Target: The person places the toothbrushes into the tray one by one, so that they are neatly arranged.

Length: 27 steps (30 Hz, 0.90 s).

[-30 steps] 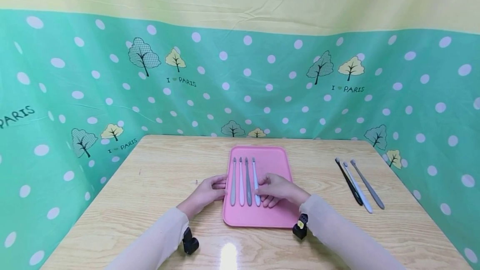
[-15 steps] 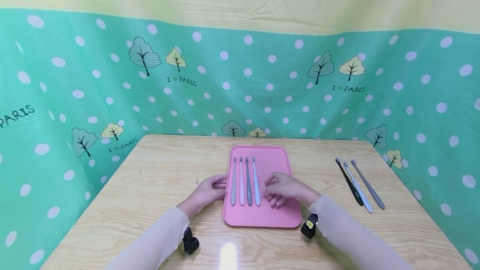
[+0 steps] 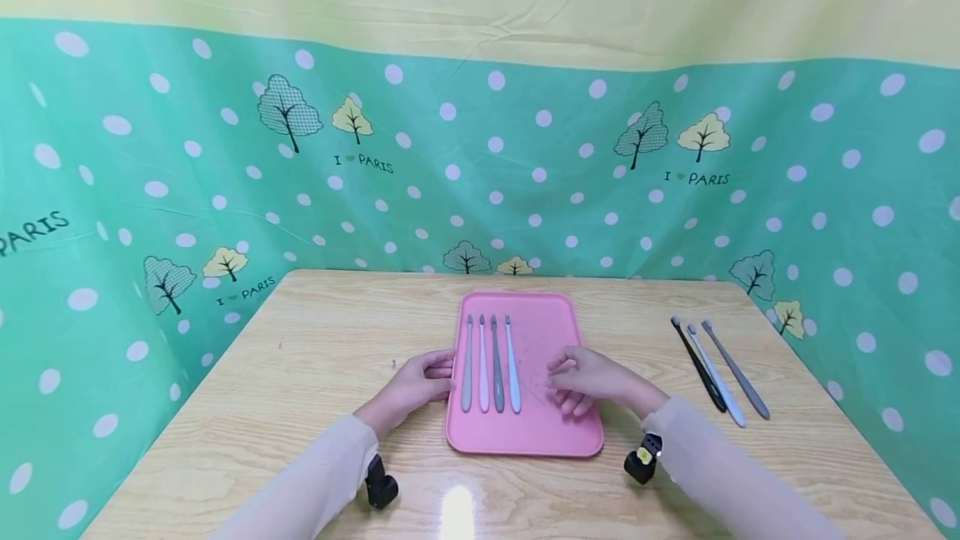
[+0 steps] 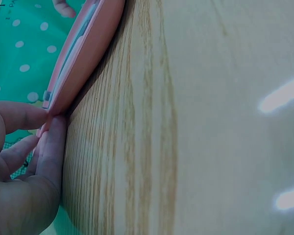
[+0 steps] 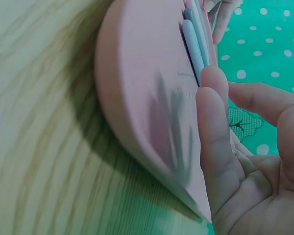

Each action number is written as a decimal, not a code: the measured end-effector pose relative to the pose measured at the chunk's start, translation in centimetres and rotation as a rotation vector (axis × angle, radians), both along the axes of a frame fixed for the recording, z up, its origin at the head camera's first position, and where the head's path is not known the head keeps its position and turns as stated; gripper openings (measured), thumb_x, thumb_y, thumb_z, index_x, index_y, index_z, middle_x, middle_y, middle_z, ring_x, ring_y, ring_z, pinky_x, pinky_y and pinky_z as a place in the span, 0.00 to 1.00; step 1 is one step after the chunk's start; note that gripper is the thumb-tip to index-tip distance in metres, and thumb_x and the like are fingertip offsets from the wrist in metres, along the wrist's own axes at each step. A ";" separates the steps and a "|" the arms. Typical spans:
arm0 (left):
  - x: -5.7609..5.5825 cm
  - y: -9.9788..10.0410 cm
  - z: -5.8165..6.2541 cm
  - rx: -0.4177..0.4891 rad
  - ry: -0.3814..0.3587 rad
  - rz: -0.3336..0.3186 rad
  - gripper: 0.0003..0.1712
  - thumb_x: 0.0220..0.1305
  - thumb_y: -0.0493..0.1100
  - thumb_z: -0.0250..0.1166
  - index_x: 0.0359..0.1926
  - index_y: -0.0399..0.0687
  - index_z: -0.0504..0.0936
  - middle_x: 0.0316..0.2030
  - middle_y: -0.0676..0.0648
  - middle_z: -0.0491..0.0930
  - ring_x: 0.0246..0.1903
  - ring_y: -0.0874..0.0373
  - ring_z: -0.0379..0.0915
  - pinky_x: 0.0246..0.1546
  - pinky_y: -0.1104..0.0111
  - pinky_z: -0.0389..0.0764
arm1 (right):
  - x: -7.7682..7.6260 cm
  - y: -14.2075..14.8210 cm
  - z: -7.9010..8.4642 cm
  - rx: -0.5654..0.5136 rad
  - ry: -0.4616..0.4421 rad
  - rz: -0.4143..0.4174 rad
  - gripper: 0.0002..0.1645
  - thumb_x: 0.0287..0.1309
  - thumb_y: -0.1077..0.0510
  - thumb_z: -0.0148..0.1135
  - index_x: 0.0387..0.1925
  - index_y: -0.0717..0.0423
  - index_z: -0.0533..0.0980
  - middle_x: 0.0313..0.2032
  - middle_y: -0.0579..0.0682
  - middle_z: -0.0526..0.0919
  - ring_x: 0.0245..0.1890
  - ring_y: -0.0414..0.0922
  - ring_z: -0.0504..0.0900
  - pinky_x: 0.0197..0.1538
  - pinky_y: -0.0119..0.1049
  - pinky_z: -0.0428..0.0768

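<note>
A pink tray holds several toothbrushes lined up side by side on its left half. From the left they are a grey-green toothbrush, a pale pinkish toothbrush, a dark grey toothbrush and a light blue toothbrush. My left hand pinches the tray's left rim between thumb and fingers, as the left wrist view shows. Over the right side of the tray is my right hand, its fingers loosely bent with nothing between them. The light blue toothbrush lies just left of its fingertips.
To the right on the wooden table lie a black toothbrush, a white-blue toothbrush and a grey toothbrush, their heads pointing away. A green dotted curtain hangs behind the table.
My right hand has let go of the light blue toothbrush and moved right, away from the row. The left hand stays at the tray's rim.
</note>
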<state>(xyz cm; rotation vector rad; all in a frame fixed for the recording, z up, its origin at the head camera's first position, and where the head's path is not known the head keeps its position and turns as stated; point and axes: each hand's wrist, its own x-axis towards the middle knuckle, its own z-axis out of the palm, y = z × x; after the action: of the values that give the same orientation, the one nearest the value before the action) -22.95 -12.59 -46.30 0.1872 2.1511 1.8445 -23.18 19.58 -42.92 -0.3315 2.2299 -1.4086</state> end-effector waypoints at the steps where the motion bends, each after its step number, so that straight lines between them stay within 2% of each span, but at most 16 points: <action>1: 0.0 0.0 0.0 -0.001 -0.001 -0.001 0.35 0.66 0.30 0.64 0.72 0.32 0.64 0.60 0.34 0.73 0.58 0.43 0.73 0.51 0.63 0.85 | 0.0 0.2 0.0 -0.003 0.002 0.001 0.27 0.68 0.59 0.61 0.60 0.73 0.65 0.30 0.59 0.85 0.23 0.45 0.85 0.28 0.39 0.89; 17: -0.2 -0.1 -0.4 -0.019 0.005 -0.009 0.35 0.67 0.31 0.63 0.72 0.33 0.63 0.59 0.36 0.74 0.57 0.45 0.74 0.50 0.64 0.86 | 0.6 3.4 0.3 -0.043 0.006 0.022 0.28 0.69 0.57 0.60 0.58 0.75 0.65 0.33 0.60 0.85 0.26 0.48 0.86 0.30 0.38 0.89; 27: -0.3 -0.2 -0.4 -0.021 0.000 -0.010 0.35 0.67 0.31 0.64 0.72 0.33 0.63 0.59 0.36 0.74 0.58 0.44 0.74 0.51 0.64 0.85 | 0.9 5.8 0.3 0.003 0.035 -0.026 0.26 0.69 0.57 0.59 0.58 0.73 0.67 0.34 0.58 0.85 0.27 0.47 0.85 0.30 0.39 0.89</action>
<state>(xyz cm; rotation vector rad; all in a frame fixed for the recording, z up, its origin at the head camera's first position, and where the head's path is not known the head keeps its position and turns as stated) -23.22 -12.76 -46.71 0.1923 2.1651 1.8154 -22.29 25.35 -42.65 -0.3291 2.2725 -1.4230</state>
